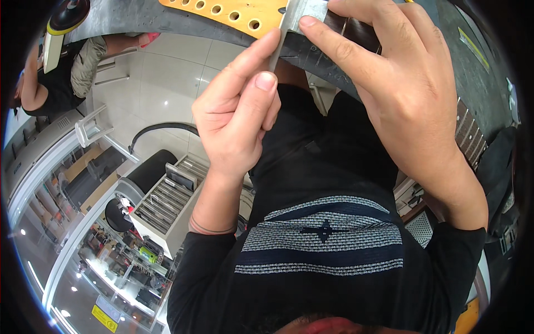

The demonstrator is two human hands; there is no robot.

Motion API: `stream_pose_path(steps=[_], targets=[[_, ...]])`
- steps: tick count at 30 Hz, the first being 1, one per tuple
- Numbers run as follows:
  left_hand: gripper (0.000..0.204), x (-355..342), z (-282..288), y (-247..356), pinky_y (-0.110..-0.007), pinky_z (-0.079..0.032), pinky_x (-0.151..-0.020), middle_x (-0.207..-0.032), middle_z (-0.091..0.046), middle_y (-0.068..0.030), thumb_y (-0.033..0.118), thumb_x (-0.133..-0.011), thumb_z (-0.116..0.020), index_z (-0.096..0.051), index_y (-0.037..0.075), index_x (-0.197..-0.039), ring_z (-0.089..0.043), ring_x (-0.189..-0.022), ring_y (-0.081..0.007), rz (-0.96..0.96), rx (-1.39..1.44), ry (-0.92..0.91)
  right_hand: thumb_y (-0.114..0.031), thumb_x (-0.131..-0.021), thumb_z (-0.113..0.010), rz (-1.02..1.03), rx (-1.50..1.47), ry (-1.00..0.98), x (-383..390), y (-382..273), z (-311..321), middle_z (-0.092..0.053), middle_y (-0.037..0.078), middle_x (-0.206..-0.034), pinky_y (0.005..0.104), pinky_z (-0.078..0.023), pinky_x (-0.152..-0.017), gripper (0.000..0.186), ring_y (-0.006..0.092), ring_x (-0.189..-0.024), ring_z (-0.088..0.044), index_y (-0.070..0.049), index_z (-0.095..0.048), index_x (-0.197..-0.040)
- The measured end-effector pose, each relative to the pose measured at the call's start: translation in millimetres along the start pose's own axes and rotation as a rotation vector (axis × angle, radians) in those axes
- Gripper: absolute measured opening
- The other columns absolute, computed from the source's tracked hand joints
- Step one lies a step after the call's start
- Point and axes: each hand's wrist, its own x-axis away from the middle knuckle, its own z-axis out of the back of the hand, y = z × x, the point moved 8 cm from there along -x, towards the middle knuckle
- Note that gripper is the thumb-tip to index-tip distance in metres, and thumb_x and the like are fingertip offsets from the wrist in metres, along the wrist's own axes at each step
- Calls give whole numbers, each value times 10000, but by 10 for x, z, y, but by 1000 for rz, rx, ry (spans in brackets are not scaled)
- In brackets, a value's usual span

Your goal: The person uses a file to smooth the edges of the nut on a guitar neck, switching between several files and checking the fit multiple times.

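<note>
Thin strip [276, 53] in pinch of left hand [236, 111]; metal block [310, 8] under right hand's [406, 80] fingertips

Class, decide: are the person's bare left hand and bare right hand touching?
Apart: the head view shows a gap between the left hand and the right hand, with a silvery metal piece visible there.

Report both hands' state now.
Left hand: touching thin pale strip; grip can't be told.
Right hand: touching silvery metal block; grip can't be told.
</note>
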Motion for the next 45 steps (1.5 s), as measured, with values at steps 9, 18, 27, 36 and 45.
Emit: stream_pose_path(steps=[9,18,27,36,45], targets=[[532,282,82,-177,-241,-361,-514,-687,-512,17,6,-1150,-531,-489,-147,-1658,-424,-542,-52,49,111,-29,-154,-860,-769,26,14,-59,105,65,-158,-709,113,-1148,394,-492,-809,396,251,-938,-618,-61,-843,-1238],[490,267,74,-126,-228,-370,-551,-760,-576,19,-39,-1141,-570,-562,-126,-1623,-455,-587,-42,20,56,-35,-137,-847,-774,37,63,-86,41,19,-95,-705,110,-1137,397,-488,-808,389,252,-942,-619,-56,-851,-1220],[442,-283,-128,219,-206,-464,-797,-1117,-715,-38,-50,-1118,-636,-660,-100,-1556,-588,-893,-43,-167,-388,-25,-136,-839,-780,48,117,-146,83,46,-126,-708,107,-1141,398,-484,-811,403,249,-932,-615,-69,-855,-1229],[498,-128,-42,-1,-232,-352,-503,-666,-529,15,28,-1149,-548,-554,-136,-1619,-413,-536,-45,67,62,-43,-133,-865,-770,11,124,-205,92,50,-137,-705,106,-1184,402,-481,-820,403,246,-955,-621,-78,-851,-1256],[488,235,59,10,-235,-351,-531,-720,-568,20,2,-1146,-566,-569,-131,-1616,-441,-561,-41,67,-109,-20,-141,-879,-763,-151,17,-211,-142,-49,-57,-710,111,-1169,403,-480,-820,407,249,-942,-615,-73,-840,-1273]])
